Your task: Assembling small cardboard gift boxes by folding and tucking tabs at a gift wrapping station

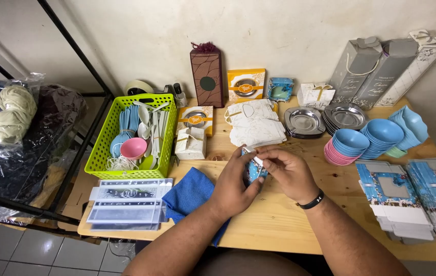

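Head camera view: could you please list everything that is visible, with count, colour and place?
small box: one, blue patterned, held between both hands
basket: one, lime green, table left, holds spoons and a pink bowl
cloth: one, blue, front of table beside the left forearm
clear flat packs: a stack, front left corner
metal trays: two stacks, silver, back centre-right
bowls: several stacks, blue above pink, right
flat box blanks: stacks, blue and white, far right
tall boxes: three, grey and white, leaning on the wall
brown box: one, upright at the wall
table: one, light wood
left hand: on the small box
right hand: on the small box, black wristband
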